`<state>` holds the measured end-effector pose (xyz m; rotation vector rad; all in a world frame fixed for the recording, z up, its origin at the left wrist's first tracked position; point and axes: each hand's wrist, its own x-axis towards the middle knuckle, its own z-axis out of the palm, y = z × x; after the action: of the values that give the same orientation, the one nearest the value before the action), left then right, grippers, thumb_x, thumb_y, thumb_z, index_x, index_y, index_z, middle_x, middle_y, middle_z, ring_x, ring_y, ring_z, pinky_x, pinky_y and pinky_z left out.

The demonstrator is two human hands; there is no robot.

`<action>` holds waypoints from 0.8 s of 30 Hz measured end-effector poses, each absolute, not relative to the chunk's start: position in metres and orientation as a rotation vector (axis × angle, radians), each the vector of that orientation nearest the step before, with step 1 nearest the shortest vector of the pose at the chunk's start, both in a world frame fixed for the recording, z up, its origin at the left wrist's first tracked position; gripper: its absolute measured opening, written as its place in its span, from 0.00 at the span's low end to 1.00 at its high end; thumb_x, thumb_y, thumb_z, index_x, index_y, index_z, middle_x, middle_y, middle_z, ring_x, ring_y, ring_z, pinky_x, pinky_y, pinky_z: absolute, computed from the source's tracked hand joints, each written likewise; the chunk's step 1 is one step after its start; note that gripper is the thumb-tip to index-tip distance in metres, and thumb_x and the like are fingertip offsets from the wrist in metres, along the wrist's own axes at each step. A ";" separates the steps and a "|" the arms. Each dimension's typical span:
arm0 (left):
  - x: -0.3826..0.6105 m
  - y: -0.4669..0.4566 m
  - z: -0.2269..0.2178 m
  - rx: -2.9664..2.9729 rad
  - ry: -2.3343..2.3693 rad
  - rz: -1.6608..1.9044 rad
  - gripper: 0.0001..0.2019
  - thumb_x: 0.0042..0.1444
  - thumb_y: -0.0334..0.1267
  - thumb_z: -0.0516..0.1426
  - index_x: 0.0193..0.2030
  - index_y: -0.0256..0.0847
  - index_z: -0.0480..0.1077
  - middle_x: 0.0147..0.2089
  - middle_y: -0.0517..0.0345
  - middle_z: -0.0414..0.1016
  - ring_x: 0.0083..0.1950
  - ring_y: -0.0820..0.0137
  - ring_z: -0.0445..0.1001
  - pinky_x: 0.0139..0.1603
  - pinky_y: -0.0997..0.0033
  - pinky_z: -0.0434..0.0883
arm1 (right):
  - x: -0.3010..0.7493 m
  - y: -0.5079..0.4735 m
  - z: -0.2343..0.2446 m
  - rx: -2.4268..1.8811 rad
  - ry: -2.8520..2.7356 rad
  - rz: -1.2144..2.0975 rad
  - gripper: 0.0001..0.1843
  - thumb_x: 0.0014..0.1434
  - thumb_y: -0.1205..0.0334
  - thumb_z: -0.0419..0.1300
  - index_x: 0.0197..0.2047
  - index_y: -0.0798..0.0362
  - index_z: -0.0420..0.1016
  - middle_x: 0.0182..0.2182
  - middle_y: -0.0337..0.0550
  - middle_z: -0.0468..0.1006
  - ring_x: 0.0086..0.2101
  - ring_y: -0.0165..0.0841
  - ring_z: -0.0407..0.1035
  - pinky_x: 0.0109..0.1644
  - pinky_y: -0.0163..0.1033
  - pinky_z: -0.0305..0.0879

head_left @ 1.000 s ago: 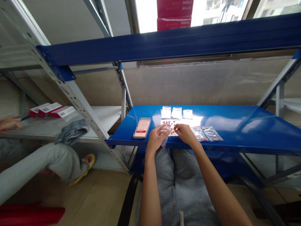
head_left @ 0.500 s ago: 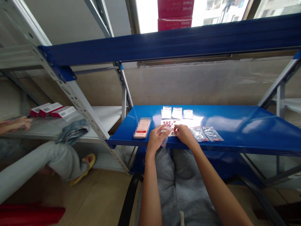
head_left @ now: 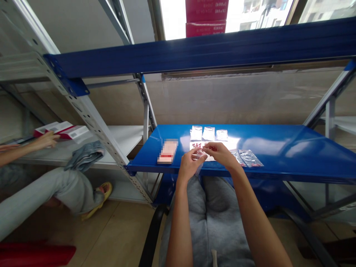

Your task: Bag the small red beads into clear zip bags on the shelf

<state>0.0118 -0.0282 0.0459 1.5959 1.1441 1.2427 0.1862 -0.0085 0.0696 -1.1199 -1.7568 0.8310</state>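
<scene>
My left hand (head_left: 189,165) is closed on a small clear plastic bag (head_left: 198,170), whose lower end hangs at the table's front edge. Fingertips of my right hand (head_left: 219,152) are pinched together at the bag's upper part; whatever is between them is too small to make out. Behind my hands, several small red beads (head_left: 197,145) lie on a white sheet (head_left: 211,158), partly covered by my hands. To the right are two clear bags with red pieces inside, one of them a bag (head_left: 250,158) in plain sight, the other partly behind my right hand.
Flat clear bags (head_left: 209,133) lie farther back on the blue table (head_left: 280,148). A blurred-out pale rectangular object (head_left: 168,152) is on the left. A blue beam (head_left: 194,57) crosses above. At far left, another person's hand (head_left: 47,140) is by red-and-white boxes (head_left: 73,132).
My right hand has risen from the beads on the sheet to the bag in my left hand. My left hand shifted slightly right. The other person's hand moved right towards the boxes.
</scene>
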 end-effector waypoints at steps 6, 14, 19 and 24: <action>0.014 -0.028 0.047 1.574 1.116 1.254 0.26 0.53 0.48 0.69 0.56 0.37 0.78 0.45 0.46 0.84 0.44 0.60 0.82 0.41 0.69 0.76 | 0.186 -0.032 0.080 -1.117 -1.748 0.935 0.22 0.62 0.43 0.58 0.35 0.54 0.79 0.27 0.40 0.75 0.27 0.30 0.62 0.28 0.35 0.56; 0.015 -0.030 0.052 1.542 0.992 1.245 0.30 0.49 0.42 0.71 0.59 0.38 0.76 0.51 0.46 0.82 0.48 0.61 0.80 0.44 0.70 0.77 | 0.194 -0.045 0.080 -1.098 -1.707 0.972 0.18 0.58 0.46 0.64 0.32 0.54 0.77 0.29 0.41 0.77 0.28 0.30 0.66 0.29 0.34 0.59; 0.014 -0.034 0.057 1.441 0.908 1.262 0.19 0.57 0.42 0.65 0.55 0.40 0.77 0.51 0.49 0.82 0.50 0.62 0.80 0.46 0.70 0.76 | 0.203 -0.049 0.081 -1.128 -1.656 0.949 0.19 0.56 0.45 0.66 0.34 0.54 0.79 0.31 0.43 0.78 0.29 0.31 0.68 0.26 0.34 0.60; 0.020 -0.034 0.060 1.398 0.939 1.337 0.14 0.57 0.47 0.65 0.43 0.37 0.78 0.41 0.51 0.82 0.39 0.64 0.82 0.44 0.67 0.76 | 0.209 -0.051 0.081 -1.101 -1.641 0.950 0.19 0.52 0.47 0.69 0.39 0.53 0.80 0.39 0.47 0.81 0.35 0.36 0.74 0.30 0.35 0.66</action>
<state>0.0203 -0.0342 0.0599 1.3978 0.9395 1.3366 0.2093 -0.0509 0.0812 -1.1007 -1.6405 0.9497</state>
